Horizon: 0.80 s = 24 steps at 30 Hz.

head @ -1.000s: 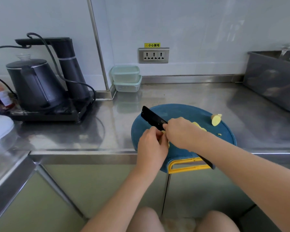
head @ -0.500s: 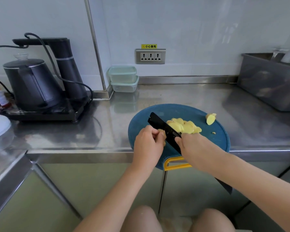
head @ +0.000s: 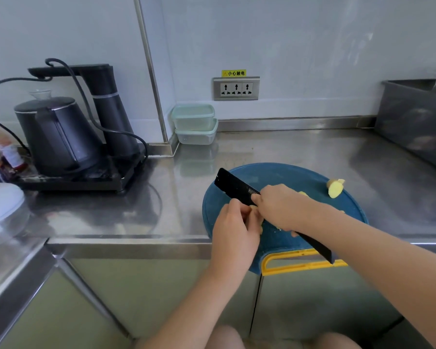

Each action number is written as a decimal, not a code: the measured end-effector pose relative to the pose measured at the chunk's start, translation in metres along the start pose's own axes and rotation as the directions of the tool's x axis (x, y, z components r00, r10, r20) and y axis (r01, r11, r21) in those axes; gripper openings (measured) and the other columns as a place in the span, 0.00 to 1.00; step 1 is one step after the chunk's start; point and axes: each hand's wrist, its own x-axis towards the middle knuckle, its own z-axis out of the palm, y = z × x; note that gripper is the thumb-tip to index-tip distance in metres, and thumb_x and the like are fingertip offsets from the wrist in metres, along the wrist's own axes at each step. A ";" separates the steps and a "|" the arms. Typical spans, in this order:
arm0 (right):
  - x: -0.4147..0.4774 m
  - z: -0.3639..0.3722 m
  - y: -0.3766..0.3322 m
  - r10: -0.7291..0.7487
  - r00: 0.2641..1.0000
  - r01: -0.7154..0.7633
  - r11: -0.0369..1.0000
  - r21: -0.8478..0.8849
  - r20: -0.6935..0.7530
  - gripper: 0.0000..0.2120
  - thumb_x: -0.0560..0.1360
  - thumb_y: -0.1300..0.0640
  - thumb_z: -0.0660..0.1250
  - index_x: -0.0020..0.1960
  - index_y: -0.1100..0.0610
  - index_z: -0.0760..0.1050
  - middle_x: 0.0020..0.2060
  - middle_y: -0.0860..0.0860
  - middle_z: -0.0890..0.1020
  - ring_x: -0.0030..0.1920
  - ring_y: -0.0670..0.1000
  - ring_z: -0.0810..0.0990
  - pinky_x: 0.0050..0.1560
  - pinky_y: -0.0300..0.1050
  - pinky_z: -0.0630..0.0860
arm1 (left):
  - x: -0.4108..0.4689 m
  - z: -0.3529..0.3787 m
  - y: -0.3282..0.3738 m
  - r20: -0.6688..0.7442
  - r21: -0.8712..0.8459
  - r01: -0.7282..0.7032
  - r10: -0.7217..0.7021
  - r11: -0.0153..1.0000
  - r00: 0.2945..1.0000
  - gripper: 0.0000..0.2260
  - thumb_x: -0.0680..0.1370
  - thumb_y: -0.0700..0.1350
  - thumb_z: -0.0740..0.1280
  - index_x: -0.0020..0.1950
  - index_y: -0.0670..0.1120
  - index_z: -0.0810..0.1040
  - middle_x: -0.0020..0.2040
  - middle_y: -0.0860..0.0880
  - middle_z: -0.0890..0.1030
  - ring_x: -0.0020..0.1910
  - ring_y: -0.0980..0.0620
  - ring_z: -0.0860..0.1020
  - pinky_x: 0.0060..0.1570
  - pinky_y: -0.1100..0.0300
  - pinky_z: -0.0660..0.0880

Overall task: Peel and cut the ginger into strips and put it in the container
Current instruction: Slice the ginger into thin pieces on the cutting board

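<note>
The right hand (head: 280, 207) has slid the knife (head: 233, 183) forward, covering the ginger slices (head: 303, 194).

Black knife (head: 233, 184), blue board (head: 285, 173) with yellow handle (head: 295, 266), pale-yellow ginger (head: 334, 188).

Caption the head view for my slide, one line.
Right hand grips a black knife, left hand pinches the ginger on a blue cutting board; a spare ginger chunk lies near its right edge.

One knife (head: 233, 183), one cutting board (head: 282, 172), two containers (head: 193, 117), one kettle (head: 58, 137), one ginger chunk (head: 334, 188)
</note>
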 end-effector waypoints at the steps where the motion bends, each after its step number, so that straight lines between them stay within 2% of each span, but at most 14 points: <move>1: -0.002 0.001 0.002 -0.031 0.999 0.031 0.999 0.015 -0.019 0.11 0.82 0.61 0.52 0.58 0.59 0.71 0.35 0.52 0.67 0.35 0.52 0.76 0.28 0.39 0.70 | 0.000 -0.001 0.000 0.001 -0.007 -0.002 0.002 1.000 1.000 0.06 0.79 0.47 0.64 0.46 0.46 0.74 0.41 0.53 0.77 0.41 0.57 0.75 0.42 0.61 0.73; 3: -0.006 -0.001 0.012 -0.085 0.995 0.085 0.996 -0.006 -0.047 0.11 0.83 0.57 0.51 0.49 0.58 0.70 0.33 0.50 0.66 0.44 0.56 0.77 0.38 0.44 0.72 | -0.001 -0.002 0.001 -0.004 -0.027 -0.019 0.019 0.999 1.000 0.04 0.79 0.46 0.64 0.45 0.48 0.72 0.39 0.55 0.77 0.40 0.58 0.75 0.41 0.63 0.72; 4: -0.008 -0.002 0.018 -0.079 0.996 0.078 0.996 -0.032 -0.047 0.12 0.83 0.56 0.50 0.46 0.58 0.69 0.33 0.49 0.67 0.42 0.55 0.76 0.38 0.44 0.71 | -0.001 -0.002 0.002 -0.010 -0.037 -0.032 0.032 0.999 0.999 0.04 0.79 0.46 0.64 0.45 0.49 0.72 0.38 0.56 0.76 0.40 0.58 0.75 0.40 0.64 0.72; 6: -0.011 -0.007 0.029 -0.022 0.999 0.023 0.999 0.025 -0.048 0.14 0.83 0.54 0.49 0.47 0.59 0.69 0.33 0.51 0.70 0.35 0.51 0.73 0.33 0.42 0.71 | -0.002 -0.003 0.003 -0.020 -0.041 -0.056 0.055 0.998 0.998 0.03 0.78 0.45 0.64 0.45 0.51 0.72 0.38 0.56 0.75 0.41 0.59 0.75 0.41 0.66 0.71; 8: -0.016 -0.016 0.036 0.030 0.999 -0.030 0.999 0.030 0.010 0.13 0.83 0.53 0.50 0.52 0.59 0.70 0.35 0.54 0.74 0.28 0.50 0.76 0.27 0.43 0.76 | -0.003 -0.003 0.003 -0.018 -0.046 -0.061 0.060 0.997 0.998 0.03 0.78 0.44 0.64 0.44 0.50 0.73 0.39 0.56 0.75 0.41 0.58 0.75 0.41 0.67 0.71; 10: -0.019 -0.025 0.041 0.050 0.998 -0.054 0.993 0.101 0.041 0.11 0.82 0.52 0.54 0.54 0.58 0.70 0.33 0.55 0.75 0.20 0.48 0.73 0.20 0.40 0.72 | -0.003 -0.003 0.002 -0.016 -0.048 -0.056 0.055 0.997 0.998 0.05 0.78 0.44 0.65 0.42 0.49 0.74 0.38 0.54 0.76 0.40 0.58 0.75 0.40 0.68 0.71; 14: -0.023 -0.037 0.052 0.046 0.997 -0.062 0.964 0.260 0.068 0.08 0.81 0.54 0.59 0.49 0.59 0.71 0.26 0.54 0.71 0.17 0.48 0.67 0.21 0.39 0.70 | -0.004 -0.006 0.002 -0.002 -0.009 -0.062 0.062 0.998 0.998 0.08 0.78 0.49 0.64 0.39 0.50 0.73 0.40 0.51 0.76 0.39 0.59 0.74 0.39 0.71 0.69; 17: -0.027 -0.038 0.059 0.054 0.999 -0.050 0.940 0.337 -0.004 0.10 0.81 0.55 0.60 0.44 0.59 0.70 0.24 0.53 0.71 0.15 0.47 0.67 0.20 0.39 0.69 | -0.010 -0.010 0.004 0.029 -0.009 -0.087 0.087 0.996 0.996 0.10 0.76 0.56 0.65 0.46 0.50 0.78 0.43 0.54 0.76 0.41 0.58 0.75 0.42 0.67 0.72; 19: -0.032 -0.035 0.060 0.057 0.996 -0.030 0.943 0.333 -0.071 0.13 0.81 0.53 0.59 0.40 0.58 0.69 0.24 0.53 0.71 0.15 0.47 0.67 0.20 0.38 0.68 | -0.014 -0.012 0.002 0.059 0.032 -0.099 0.097 0.995 0.994 0.14 0.73 0.58 0.67 0.52 0.50 0.78 0.46 0.55 0.75 0.44 0.58 0.75 0.45 0.66 0.73; 21: -0.038 -0.031 0.057 0.030 0.990 0.009 0.961 0.277 -0.136 0.15 0.82 0.51 0.57 0.39 0.57 0.68 0.25 0.52 0.71 0.15 0.46 0.68 0.19 0.37 0.67 | -0.017 -0.012 0.000 0.055 0.065 -0.125 0.122 0.990 0.991 0.14 0.74 0.55 0.69 0.56 0.50 0.77 0.47 0.56 0.73 0.45 0.58 0.74 0.45 0.69 0.72; 24: -0.046 -0.024 0.049 -0.028 0.982 0.064 0.980 0.188 -0.185 0.16 0.82 0.50 0.56 0.40 0.57 0.69 0.29 0.52 0.72 0.18 0.44 0.70 0.19 0.38 0.67 | -0.019 -0.007 -0.001 -0.010 0.104 -0.164 0.166 0.981 0.986 0.11 0.75 0.49 0.68 0.55 0.48 0.77 0.45 0.55 0.72 0.43 0.56 0.74 0.43 0.68 0.71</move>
